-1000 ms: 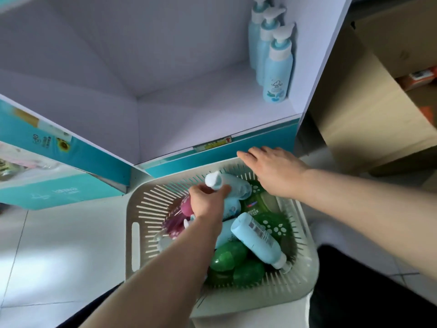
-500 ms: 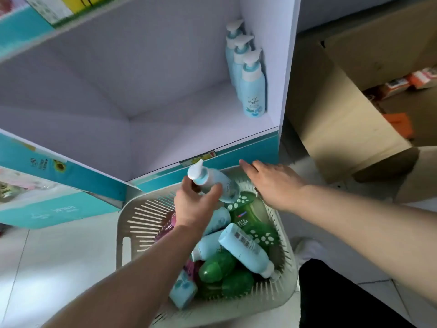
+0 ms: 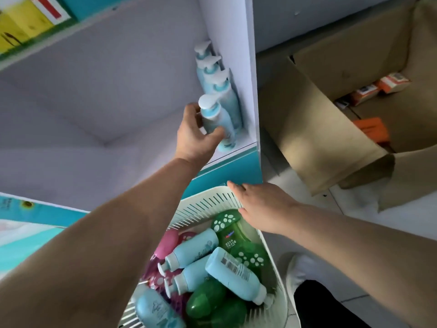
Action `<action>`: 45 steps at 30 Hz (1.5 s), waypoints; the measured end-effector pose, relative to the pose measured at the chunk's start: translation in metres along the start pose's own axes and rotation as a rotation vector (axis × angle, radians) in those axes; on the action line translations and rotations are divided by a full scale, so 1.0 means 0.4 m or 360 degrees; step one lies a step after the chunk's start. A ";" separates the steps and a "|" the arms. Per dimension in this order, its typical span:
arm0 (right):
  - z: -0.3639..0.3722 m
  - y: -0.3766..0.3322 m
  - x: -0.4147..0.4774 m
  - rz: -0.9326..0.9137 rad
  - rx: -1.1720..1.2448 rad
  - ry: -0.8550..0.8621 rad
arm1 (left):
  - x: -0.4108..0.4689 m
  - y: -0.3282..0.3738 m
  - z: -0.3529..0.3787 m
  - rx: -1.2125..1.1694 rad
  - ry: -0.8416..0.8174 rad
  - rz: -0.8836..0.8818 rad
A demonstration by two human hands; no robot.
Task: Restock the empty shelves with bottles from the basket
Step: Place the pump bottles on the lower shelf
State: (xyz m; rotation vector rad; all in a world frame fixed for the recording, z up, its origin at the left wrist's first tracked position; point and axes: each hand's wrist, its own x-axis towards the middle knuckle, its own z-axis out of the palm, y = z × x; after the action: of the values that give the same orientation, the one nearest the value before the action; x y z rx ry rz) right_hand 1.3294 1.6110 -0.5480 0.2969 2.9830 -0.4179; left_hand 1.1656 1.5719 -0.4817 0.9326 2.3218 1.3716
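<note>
Blue bottle (image 3: 225,129) upright, clamped in our left hand (image 3: 196,138) | row (image 3: 223,91) just beyond it | right hand (image 3: 257,204) flat on basket (image 3: 205,197)

Our left hand (image 3: 196,136) grips a pale blue pump bottle (image 3: 223,120) at the front edge of the shelf (image 3: 132,162), just ahead of three matching bottles (image 3: 228,95). Our right hand (image 3: 262,207) rests flat on the basket (image 3: 208,200) rim.

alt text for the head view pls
A person's left hand grips a blue pump bottle at the front of a white shelf, before three matching bottles. The right hand rests on a basket of blue, green and pink bottles.
</note>
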 end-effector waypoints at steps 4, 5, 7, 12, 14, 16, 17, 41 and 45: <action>0.008 0.007 -0.006 -0.0020 0.0024 0.0015 | 0.003 -0.021 0.038 -0.0028 -0.0108 -0.0104; 0.008 0.009 -0.006 -0.0032 0.0029 0.0021 | 0.002 -0.020 0.047 0.0012 -0.0137 -0.0165; 0.005 0.010 -0.006 -0.0069 0.0046 0.0033 | 0.000 -0.016 0.069 0.0180 -0.0115 -0.0284; -0.026 0.017 -0.007 0.0029 0.0150 0.0086 | 0.008 -0.015 0.099 0.0231 0.0100 -0.0333; -0.044 0.029 -0.003 0.0142 0.0173 0.0209 | 0.003 -0.025 0.090 0.0244 0.0084 -0.0275; -0.061 0.045 0.009 0.0233 0.0142 0.0373 | -0.004 -0.034 0.077 0.0215 0.0060 -0.0198; -0.068 0.053 0.017 0.0266 0.0099 0.0449 | -0.006 -0.039 0.071 0.0186 0.0046 -0.0176; -0.114 0.039 0.092 0.0568 0.0198 0.0463 | 0.024 -0.055 0.120 0.0172 0.0049 -0.0260; -0.106 0.023 0.062 0.0598 0.0088 0.0614 | 0.018 -0.061 0.079 0.0260 -0.0098 -0.0220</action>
State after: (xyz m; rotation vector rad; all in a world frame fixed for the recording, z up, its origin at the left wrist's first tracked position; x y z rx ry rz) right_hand 1.3034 1.6359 -0.5133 1.0303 3.1684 -0.4406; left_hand 1.1680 1.5896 -0.5181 0.8282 2.4294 1.0980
